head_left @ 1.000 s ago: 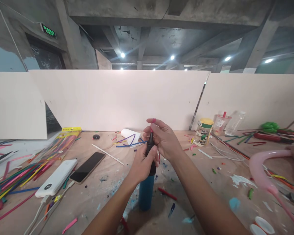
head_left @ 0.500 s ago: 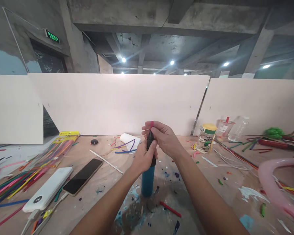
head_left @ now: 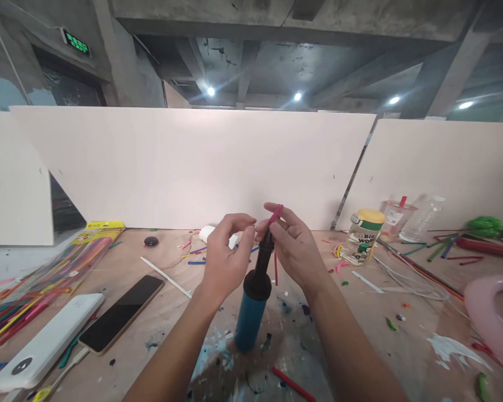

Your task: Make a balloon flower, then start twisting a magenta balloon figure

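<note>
A blue balloon pump (head_left: 250,318) with a black top and nozzle stands in front of me, tilted slightly to the right. A thin magenta balloon (head_left: 276,213) is at the nozzle's tip, and a limp strip of like colour hangs below my right hand. My right hand (head_left: 291,240) pinches the balloon between thumb and fingers at the tip. To the left of the nozzle, my left hand (head_left: 228,254) is held up with curved fingers, thumb apart, and nothing in it. Whether its fingertips touch the balloon's neck is hard to see.
On the left lie a phone (head_left: 122,312), a white power bank (head_left: 46,343) and a bag of long balloons (head_left: 92,245). At the right stand a yellow-lidded jar (head_left: 361,237) and a clear bottle (head_left: 424,219), with an inflated pink balloon (head_left: 486,304) nearer me. White panels (head_left: 201,167) rise behind the table.
My left hand has let go of the pump's black shaft and moved left. My right hand keeps the balloon at the tip, and the pump leans more to the right. The view has shifted slightly.
</note>
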`<state>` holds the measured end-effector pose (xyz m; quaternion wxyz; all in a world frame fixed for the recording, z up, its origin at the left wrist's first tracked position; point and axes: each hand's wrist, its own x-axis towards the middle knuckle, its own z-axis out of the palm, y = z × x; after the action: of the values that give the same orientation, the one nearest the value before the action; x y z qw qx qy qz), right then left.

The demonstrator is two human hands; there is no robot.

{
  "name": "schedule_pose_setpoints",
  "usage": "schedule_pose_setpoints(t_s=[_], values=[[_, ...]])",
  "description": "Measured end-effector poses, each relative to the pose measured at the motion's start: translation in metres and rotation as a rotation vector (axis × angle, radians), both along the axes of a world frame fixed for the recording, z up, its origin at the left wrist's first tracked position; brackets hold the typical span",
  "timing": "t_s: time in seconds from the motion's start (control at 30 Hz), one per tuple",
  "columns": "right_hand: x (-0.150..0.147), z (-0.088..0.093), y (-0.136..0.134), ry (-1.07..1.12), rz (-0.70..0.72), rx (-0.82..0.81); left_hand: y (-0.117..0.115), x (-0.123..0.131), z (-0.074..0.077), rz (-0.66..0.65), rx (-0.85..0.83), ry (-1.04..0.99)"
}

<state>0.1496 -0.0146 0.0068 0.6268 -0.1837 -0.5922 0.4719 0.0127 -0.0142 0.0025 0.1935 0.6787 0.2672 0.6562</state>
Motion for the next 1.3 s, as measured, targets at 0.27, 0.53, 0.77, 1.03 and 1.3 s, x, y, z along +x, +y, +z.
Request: schedule_pose_setpoints(t_s=[0.27, 0.53, 0.77, 1.03, 1.3], values=[[-0.015, -0.003, -0.004, -0.010, 0.058, -0.024, -0.014, -0.011, 0.009, 0.146, 0.331, 0.249], [-0.022, -0.002, -0.017, -0.078, 0.152, -0.028, -0.018, -0.033, 0.010, 0.223, 0.400, 0.322], [-0.012, 0.010, -0.031, -0.245, 0.139, 0.028, -0.027, -0.040, 0.019, 0.222, 0.465, 0.426], [-0.011, 0.014, -0.048, -0.415, 0.062, 0.004, -0.037, -0.052, 0.029, 0.136, 0.432, 0.466], [-0.007, 0.026, -0.061, -0.674, -0.367, 0.402, -0.042, -0.057, 0.032, 0.170, 0.505, 0.519]])
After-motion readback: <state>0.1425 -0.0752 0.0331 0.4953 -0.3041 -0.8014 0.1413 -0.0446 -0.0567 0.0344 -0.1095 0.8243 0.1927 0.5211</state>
